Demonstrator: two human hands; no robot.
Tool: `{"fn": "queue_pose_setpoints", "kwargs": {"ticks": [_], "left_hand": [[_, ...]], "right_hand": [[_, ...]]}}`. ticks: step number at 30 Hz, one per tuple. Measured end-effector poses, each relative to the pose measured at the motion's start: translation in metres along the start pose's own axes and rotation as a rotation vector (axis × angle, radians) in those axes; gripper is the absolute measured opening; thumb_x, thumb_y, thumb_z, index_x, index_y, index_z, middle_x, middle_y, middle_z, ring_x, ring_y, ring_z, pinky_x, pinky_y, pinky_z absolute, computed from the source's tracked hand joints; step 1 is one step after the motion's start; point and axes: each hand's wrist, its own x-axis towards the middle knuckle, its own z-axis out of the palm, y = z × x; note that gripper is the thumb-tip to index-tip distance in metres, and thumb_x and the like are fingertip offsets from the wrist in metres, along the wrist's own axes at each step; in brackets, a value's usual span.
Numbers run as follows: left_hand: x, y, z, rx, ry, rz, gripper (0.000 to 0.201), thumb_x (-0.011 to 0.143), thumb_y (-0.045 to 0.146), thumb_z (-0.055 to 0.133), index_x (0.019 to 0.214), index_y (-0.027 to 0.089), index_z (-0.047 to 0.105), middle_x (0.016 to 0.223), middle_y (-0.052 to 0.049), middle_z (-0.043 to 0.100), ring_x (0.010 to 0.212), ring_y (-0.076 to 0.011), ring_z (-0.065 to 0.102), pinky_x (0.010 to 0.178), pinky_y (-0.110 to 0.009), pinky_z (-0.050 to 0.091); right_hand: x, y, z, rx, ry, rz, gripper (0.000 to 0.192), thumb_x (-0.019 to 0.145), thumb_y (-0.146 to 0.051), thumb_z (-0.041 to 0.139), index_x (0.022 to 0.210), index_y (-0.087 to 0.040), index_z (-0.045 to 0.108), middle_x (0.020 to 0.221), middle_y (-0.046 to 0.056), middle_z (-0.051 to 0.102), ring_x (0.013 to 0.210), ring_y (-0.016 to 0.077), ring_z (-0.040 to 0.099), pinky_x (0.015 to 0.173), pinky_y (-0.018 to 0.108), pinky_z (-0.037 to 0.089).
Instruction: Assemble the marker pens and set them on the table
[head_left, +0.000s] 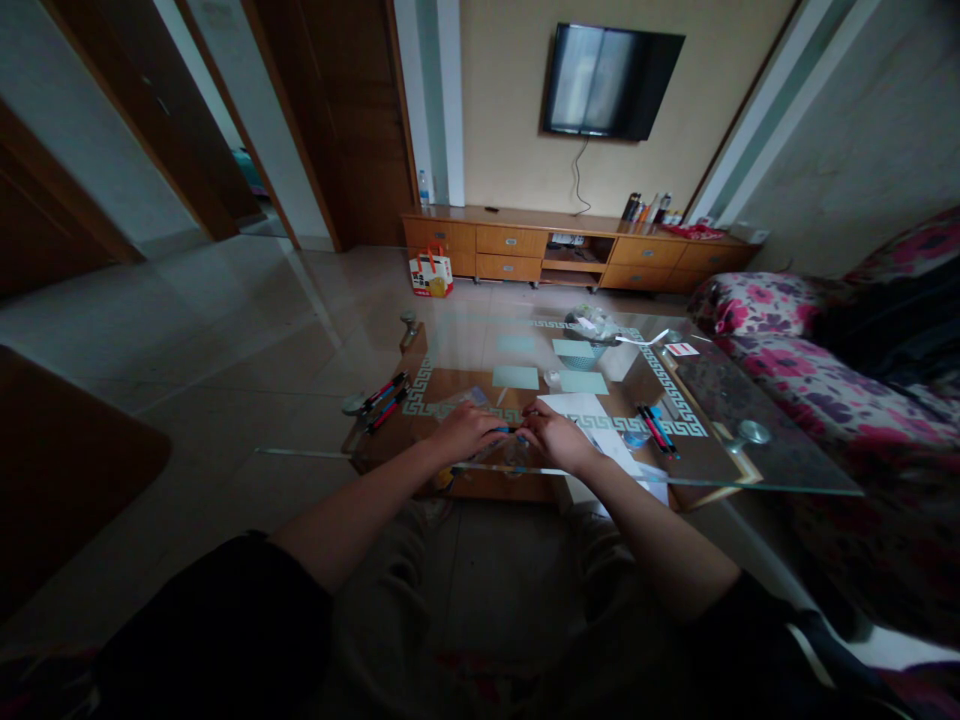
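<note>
A glass-topped coffee table [750, 470] is filling the middle of the frame, its clear pane sitting over a wooden lower shelf. A floral sofa [810, 370] is running down the right edge, and a low wooden cabinet [525, 240] is standing against the far wall in the upper centre, under a dark television [611, 80]. A small red and white bag [430, 272] is resting on the floor in front of the cabinet.

On the glass, a sheet of white paper [581, 410] is lying just right of centre, partly under the right hand [559, 440]. A bundle of red and black pens [384, 398] is lying at the table's left end, and another few pens [658, 430] are lying to the right of the paper.

At the near edge of the table, in the centre of the frame, the left hand [465, 432] and the right hand are meeting, fingertips pressed in toward each other and pinching a small blue pen [508, 430] between them. How firmly each finger is closing cannot be told; the pen is mostly hidden.

Judging by its kind, the pen is looking light, stiff and smooth-barrelled, so it is likely to roll on the glass and slip if gripped loosely. The barrel's middle, held between thumb and forefinger, is looking like the surest place to take it.
</note>
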Motion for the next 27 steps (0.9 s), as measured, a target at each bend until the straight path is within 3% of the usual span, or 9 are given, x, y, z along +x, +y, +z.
{"fn": "queue_pose_setpoints", "kwargs": {"ticks": [27], "left_hand": [[0.0002,0.0008,-0.0016,-0.004,-0.028,-0.011,0.028,0.100,0.039,0.047,0.105,0.024,0.070,0.094,-0.004,0.074,0.087,-0.0180,0.066,0.081,-0.030,0.039]], "right_hand": [[-0.0006,0.0011,-0.0021,0.031,0.012,-0.015,0.027,0.098,-0.038,0.053,0.103,-0.018,0.069,0.121,0.011,0.056,0.098,0.0191,0.064,0.090,0.032,0.051]]}}
